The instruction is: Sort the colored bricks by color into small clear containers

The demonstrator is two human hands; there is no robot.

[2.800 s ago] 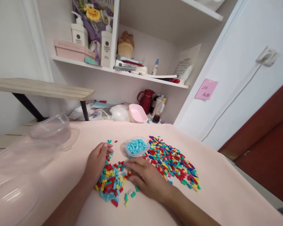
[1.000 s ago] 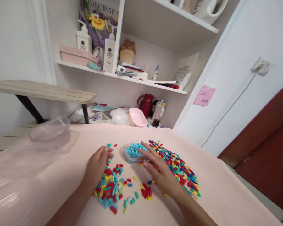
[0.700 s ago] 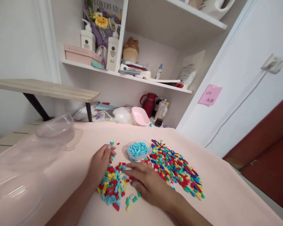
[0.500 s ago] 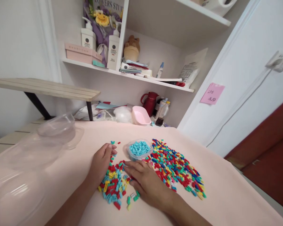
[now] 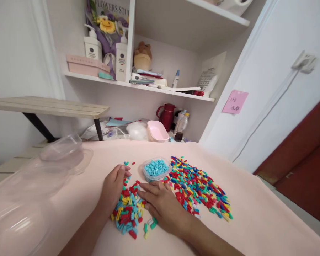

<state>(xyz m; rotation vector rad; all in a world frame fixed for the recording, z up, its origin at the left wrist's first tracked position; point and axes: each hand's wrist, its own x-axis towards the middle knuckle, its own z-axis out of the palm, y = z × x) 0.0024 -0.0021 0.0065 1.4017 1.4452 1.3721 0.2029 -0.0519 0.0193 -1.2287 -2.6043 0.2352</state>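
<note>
On pink cloth (image 5: 250, 209), the right hand (image 5: 160, 204) has moved from tub (image 5: 152, 178) to bricks (image 5: 127, 212), its grip unclear.

Undersides of right fingers (image 5: 150, 188) hidden

Worn on the head, single view. Looks forward and down, wide, from the near side of the pale pink covered counter (image 5: 258, 217). Frames the person's bare left hand (image 5: 114, 186) and bare right hand (image 5: 164, 206) fairly near, just below centre, from behind and above. Faces the white open shelf unit (image 5: 131, 46) farther back, up top. Reaches the dark red flat panel (image 5: 309, 174) at right edge.
</note>
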